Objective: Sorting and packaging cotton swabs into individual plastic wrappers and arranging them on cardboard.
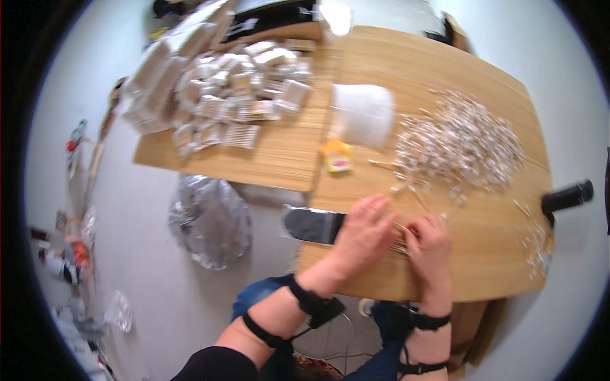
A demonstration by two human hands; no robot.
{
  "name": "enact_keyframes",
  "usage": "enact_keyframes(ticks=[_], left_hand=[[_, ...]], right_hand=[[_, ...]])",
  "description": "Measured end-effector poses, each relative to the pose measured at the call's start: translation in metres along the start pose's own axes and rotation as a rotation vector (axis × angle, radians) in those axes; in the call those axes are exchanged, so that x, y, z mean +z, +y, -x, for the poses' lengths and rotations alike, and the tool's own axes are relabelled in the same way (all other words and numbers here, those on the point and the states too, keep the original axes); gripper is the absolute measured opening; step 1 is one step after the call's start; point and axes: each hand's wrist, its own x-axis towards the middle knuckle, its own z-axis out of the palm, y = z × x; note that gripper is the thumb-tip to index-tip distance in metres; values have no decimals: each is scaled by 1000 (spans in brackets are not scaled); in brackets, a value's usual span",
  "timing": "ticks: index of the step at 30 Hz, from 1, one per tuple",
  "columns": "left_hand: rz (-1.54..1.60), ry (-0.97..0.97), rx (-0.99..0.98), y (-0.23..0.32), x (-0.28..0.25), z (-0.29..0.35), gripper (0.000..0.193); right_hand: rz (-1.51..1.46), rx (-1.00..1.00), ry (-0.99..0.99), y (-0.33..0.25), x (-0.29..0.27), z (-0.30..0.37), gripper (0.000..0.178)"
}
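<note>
Near the front edge of the wooden table, my left hand (366, 230) and my right hand (429, 249) face each other over a small bundle of cotton swabs (399, 246). The fingers of my right hand curl round the right end of the bundle. My left hand closes on its left end, with its longer fingers fairly straight; its palm side is hidden. Under and beside my left wrist lies a flat black piece in a clear sleeve (311, 225). Beyond my hands spreads a large heap of loose cotton swabs (460, 143), a few of them lying close to my fingers.
A stack of clear plastic bags (363, 114) and a yellow packet (337, 155) lie mid-table. Many packed swab bundles (241, 86) cover the left table, beside larger wrapped packs (152, 89). A black cylinder (567, 197) stands at the right edge. A grey bag-lined bin (211, 222) is on the floor.
</note>
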Motion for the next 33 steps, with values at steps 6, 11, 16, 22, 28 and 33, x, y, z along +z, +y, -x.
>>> enact_keyframes(ticks=[6, 11, 16, 22, 28, 33], left_hand=[[-2, 3, -16, 4, -1, 1, 25], [72, 36, 25, 3, -2, 1, 19], [76, 46, 26, 3, -1, 3, 19], [99, 59, 14, 3, 2, 5, 20], [42, 2, -13, 5, 3, 1, 44], [-62, -57, -22, 2, -11, 0, 28]], right_hand=[[38, 27, 167, 12, 6, -1, 16], [103, 56, 209, 9, 3, -6, 17], [120, 41, 177, 17, 8, -6, 10], [86, 57, 172, 14, 10, -3, 10], [-56, 31, -14, 10, -9, 1, 7], [-31, 76, 169, 16, 3, -8, 14]])
